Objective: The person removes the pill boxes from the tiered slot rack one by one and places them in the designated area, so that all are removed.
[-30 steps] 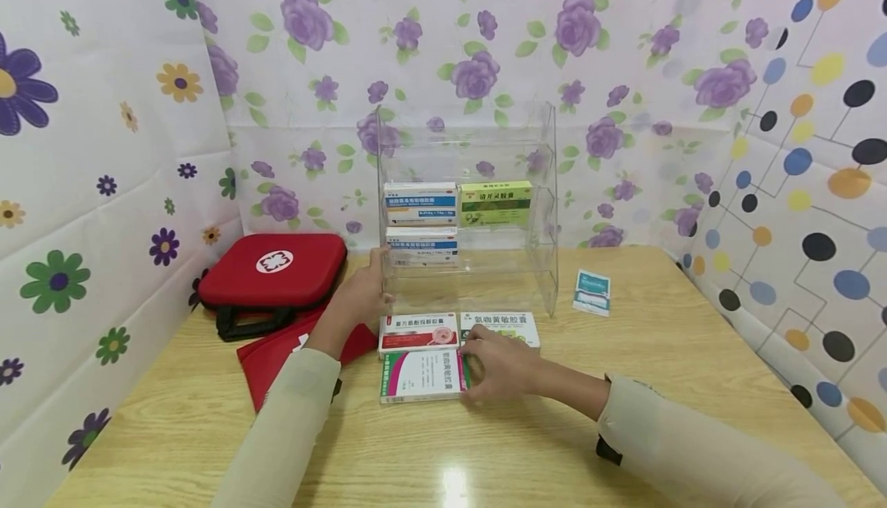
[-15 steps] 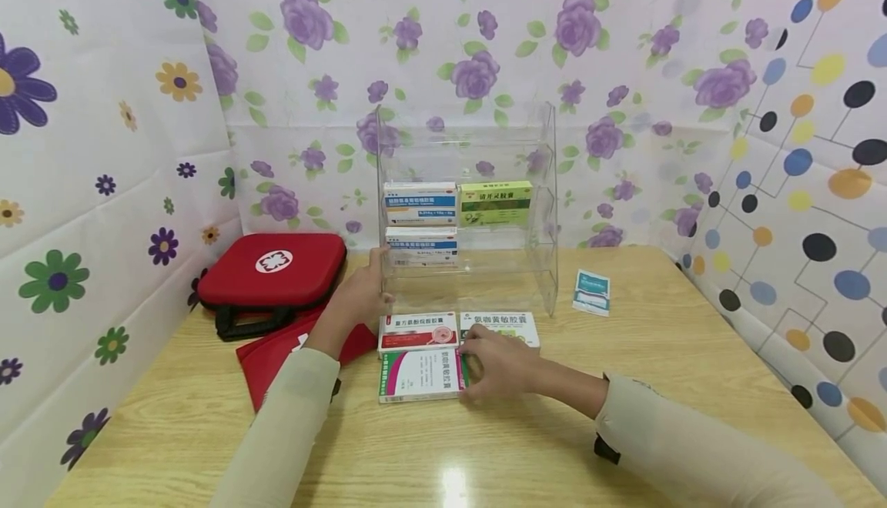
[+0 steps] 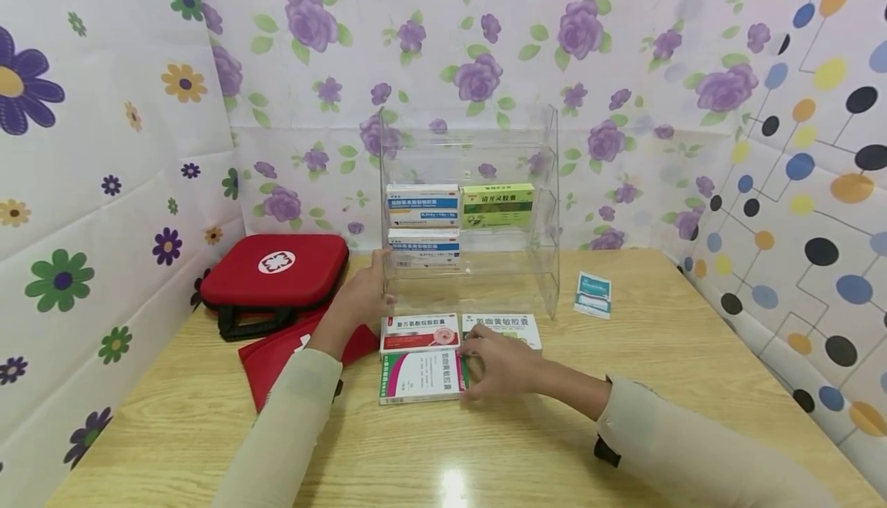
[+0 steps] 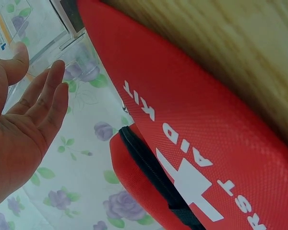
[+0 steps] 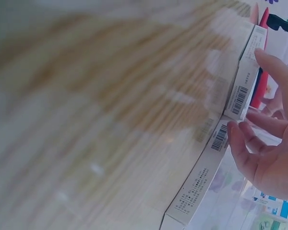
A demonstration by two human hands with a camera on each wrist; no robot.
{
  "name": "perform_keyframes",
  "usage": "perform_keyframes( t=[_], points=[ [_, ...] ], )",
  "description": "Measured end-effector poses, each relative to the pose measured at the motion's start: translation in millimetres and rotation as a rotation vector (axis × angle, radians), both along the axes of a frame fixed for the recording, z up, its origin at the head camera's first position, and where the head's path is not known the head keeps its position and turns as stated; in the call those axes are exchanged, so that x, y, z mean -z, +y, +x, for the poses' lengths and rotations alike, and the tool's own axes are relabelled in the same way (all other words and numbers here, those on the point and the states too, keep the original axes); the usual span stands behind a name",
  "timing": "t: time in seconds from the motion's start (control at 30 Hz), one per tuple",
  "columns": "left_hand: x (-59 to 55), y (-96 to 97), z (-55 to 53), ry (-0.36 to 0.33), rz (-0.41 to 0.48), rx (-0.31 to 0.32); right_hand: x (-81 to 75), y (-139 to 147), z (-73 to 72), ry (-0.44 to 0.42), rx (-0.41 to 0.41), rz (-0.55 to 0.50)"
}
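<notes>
A clear tiered rack point(image 3: 474, 285) stands upright at the table's middle. My left hand point(image 3: 360, 292) rests against its left side, with thumb and loosely extended fingers point(image 4: 48, 103) apart in the left wrist view. Flat on the table lies a white medicine box point(image 3: 423, 377) with a green and magenta design; my right hand point(image 3: 502, 365) holds its right end between thumb and fingers. Just behind it are a red-and-white medicine box point(image 3: 419, 332) and a white medicine box point(image 3: 516, 327), partly covered by the right hand. In the right wrist view, barcoded box ends point(image 5: 239, 98) show.
Two blue-and-white boxes point(image 3: 423, 204) and a yellow-green box point(image 3: 497, 204) sit in the rack. A red first aid case point(image 3: 277, 277) and a red first aid pouch point(image 4: 192, 120) lie at left. A small teal-and-white packet point(image 3: 593, 295) lies right of the rack.
The whole head view has shifted slightly. Both hands and the boxes keep the same places relative to one another.
</notes>
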State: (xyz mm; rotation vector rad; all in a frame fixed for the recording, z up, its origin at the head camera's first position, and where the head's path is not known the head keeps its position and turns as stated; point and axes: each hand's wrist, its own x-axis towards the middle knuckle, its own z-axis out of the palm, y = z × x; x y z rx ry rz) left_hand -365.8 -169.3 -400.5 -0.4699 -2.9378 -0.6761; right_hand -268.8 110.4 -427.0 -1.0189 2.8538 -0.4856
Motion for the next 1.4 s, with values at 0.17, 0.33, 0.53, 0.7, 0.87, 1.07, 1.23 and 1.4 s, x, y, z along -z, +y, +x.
perform_keyframes(
  t=[0.17,0.33,0.53,0.7,0.87,1.07,1.23,1.4],
  points=[
    [-0.7,1.6,0.7,-0.009,0.004,-0.003,-0.3,3,-2.7,-0.001,0.005,-0.021],
    [-3.0,3.2,0.5,-0.012,0.006,0.001,-0.9,7,-10.4,-0.001,0.010,-0.085],
    [-4.0,2.8,-1.1,-0.008,0.012,-0.010,-7.4,11,-20.7,-0.063,0.015,-0.231],
    [-2.3,2.3,-1.6,-0.009,0.013,-0.004,-12.0,11,-28.9,-0.064,0.053,-0.309],
    [-2.1,2.7,-1.4,0.000,0.005,-0.008,-15.7,10,-37.2,-0.025,0.114,-0.367],
    [-0.5,2.1,-0.5,-0.013,0.002,-0.022,-16.7,8,-52.2,0.045,0.185,-0.465],
    [-0.1,2.2,-0.1,-0.017,0.006,-0.024,-19.5,4,-67.1,0.155,0.212,-0.567],
    [-0.3,3.0,0.7,-0.018,0.007,-0.023,-23.2,-1,-79.7,0.253,0.216,-0.637]
  ],
)
